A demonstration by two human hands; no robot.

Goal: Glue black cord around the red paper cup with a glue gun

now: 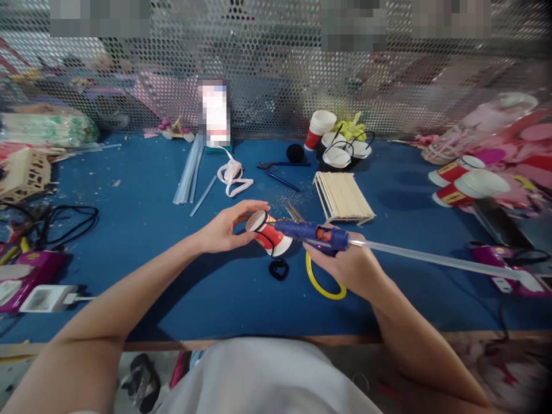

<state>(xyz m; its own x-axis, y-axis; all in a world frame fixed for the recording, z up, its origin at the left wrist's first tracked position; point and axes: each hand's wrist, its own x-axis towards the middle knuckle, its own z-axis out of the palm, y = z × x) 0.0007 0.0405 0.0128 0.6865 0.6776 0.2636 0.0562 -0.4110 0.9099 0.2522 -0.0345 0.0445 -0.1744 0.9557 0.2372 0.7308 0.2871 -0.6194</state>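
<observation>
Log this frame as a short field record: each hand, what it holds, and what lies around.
left hand: grips a red and white paper cup, held on its side
right hand: holds a blue glue gun, nozzle at the cup
glue stick: sticks out of the gun's back
surface: blue table
nearby: wooden sticks, white ribbon, stacked cups
</observation>
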